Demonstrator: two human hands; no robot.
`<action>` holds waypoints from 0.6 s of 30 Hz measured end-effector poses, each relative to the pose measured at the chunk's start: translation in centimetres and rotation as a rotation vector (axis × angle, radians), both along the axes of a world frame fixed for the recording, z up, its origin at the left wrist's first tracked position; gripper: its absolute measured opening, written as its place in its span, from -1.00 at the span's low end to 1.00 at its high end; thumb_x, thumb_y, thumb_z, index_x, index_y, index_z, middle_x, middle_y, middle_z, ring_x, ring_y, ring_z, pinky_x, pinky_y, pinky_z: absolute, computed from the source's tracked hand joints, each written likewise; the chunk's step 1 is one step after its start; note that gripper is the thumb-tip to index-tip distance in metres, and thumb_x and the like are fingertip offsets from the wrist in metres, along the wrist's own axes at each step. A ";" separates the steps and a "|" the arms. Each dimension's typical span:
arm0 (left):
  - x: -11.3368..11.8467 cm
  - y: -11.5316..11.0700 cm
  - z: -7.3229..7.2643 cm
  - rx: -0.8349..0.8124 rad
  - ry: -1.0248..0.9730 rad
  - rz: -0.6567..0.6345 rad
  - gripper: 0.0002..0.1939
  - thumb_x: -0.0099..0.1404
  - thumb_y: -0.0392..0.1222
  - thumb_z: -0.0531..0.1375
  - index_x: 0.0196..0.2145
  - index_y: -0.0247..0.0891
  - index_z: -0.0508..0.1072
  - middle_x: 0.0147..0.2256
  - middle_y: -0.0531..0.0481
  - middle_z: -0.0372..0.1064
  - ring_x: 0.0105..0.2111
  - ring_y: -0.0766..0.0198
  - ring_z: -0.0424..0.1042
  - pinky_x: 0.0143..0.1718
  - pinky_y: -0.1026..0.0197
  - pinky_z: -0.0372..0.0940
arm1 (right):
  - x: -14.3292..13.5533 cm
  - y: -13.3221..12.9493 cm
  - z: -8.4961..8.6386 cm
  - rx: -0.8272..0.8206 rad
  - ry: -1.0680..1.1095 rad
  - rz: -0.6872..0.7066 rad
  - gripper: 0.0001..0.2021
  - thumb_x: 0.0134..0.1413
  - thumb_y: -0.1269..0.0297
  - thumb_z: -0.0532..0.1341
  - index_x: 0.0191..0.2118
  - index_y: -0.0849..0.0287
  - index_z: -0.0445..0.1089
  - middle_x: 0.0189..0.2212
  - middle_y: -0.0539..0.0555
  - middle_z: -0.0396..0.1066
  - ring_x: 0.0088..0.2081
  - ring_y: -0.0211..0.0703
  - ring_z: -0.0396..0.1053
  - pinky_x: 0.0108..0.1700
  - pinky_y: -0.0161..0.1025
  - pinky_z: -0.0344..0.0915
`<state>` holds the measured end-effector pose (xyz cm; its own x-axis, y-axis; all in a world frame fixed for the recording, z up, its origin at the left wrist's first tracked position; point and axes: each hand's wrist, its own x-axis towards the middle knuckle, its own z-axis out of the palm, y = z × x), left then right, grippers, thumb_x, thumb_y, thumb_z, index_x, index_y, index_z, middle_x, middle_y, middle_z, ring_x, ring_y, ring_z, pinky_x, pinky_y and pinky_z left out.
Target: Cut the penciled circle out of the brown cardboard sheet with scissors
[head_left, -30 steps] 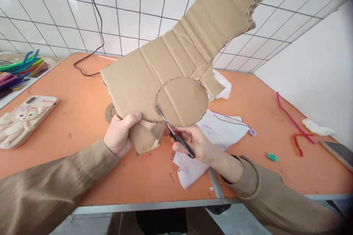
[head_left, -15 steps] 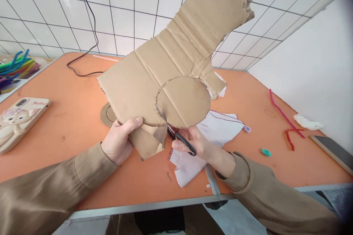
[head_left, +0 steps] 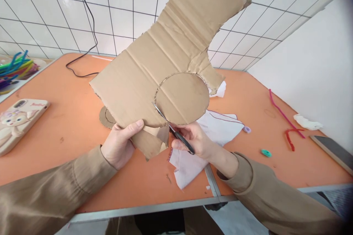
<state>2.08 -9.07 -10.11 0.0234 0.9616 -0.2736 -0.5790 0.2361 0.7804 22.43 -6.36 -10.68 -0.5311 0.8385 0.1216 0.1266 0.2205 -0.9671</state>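
A large creased piece of cardboard (head_left: 138,69) is held up above the table, tilted, with its upper end leaving the top of the view. My left hand (head_left: 121,143) grips its lower left edge, the thumb on the front face. My right hand (head_left: 194,139) is closed around the black handles of a pair of scissors (head_left: 180,137). Their blades lie along the lower left rim of a round cardboard disc (head_left: 183,99), which is partly cut out of the sheet. Below the blades hangs a folded cardboard flap (head_left: 150,145). Most of the right fingers are hidden behind the cardboard.
White cloth (head_left: 217,128) with dark stitching lies behind my right hand. A phone in a cartoon case (head_left: 23,121) is at left, another cardboard piece (head_left: 104,117) behind the sheet. Pipe cleaners (head_left: 284,112), a green coil (head_left: 266,152) and a dark flat device (head_left: 333,152) are at right.
The cardboard has shifted slightly left, its upper end most. The scissors have turned a little, their handles showing less of the loop. Both hands keep their hold.
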 end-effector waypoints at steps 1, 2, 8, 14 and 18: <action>-0.1 0.1 0.1 0.017 0.011 -0.011 -0.51 -0.10 -0.16 0.48 -0.14 -0.21 0.58 -0.12 -0.14 0.58 0.02 -0.12 0.46 -0.13 0.07 0.46 | 0.1 0.1 -0.1 0.001 -0.001 -0.003 -0.51 -0.13 -0.17 0.37 -0.27 0.20 0.48 -0.47 0.01 0.30 -0.43 -0.23 0.19 -0.41 -0.28 0.23; -0.3 0.2 0.2 0.035 0.021 -0.020 -0.53 -0.07 -0.09 0.46 -0.15 -0.20 0.58 -0.10 -0.15 0.56 0.04 -0.17 0.45 -0.13 0.03 0.47 | 0.3 0.2 -0.2 0.004 0.004 -0.002 -0.51 -0.14 -0.15 0.37 -0.26 0.21 0.48 -0.48 0.00 0.28 -0.45 -0.24 0.17 -0.42 -0.28 0.21; -2.0 1.7 0.8 0.088 0.109 0.078 -0.44 -0.08 -0.02 0.47 -0.08 -0.15 0.56 -0.03 -0.16 0.52 0.04 -0.28 0.43 -0.23 -0.03 0.53 | 0.4 0.7 -0.1 0.001 0.096 0.097 -0.56 -0.09 -0.08 0.38 -0.22 0.20 0.49 -0.37 0.05 0.35 -0.38 -0.21 0.25 -0.33 -0.26 0.24; -1.5 1.5 0.6 0.030 0.082 0.063 -0.42 -0.06 -0.12 0.48 -0.03 -0.13 0.52 -0.05 -0.13 0.54 -0.01 -0.18 0.48 -0.24 0.01 0.54 | 0.1 0.3 0.9 0.022 0.142 0.144 -0.58 0.04 -0.16 0.27 -0.24 0.14 0.48 -0.32 0.09 0.40 -0.25 -0.09 0.35 -0.12 -0.15 0.30; -0.7 0.6 0.6 0.052 0.094 0.068 -0.43 -0.05 -0.11 0.48 -0.04 -0.14 0.52 -0.05 -0.15 0.54 0.01 -0.17 0.47 -0.18 0.01 0.53 | 0.1 0.1 1.4 0.022 0.095 0.115 -0.56 0.00 -0.22 0.26 -0.26 0.09 0.44 -0.30 0.11 0.42 -0.24 -0.07 0.36 -0.14 -0.14 0.34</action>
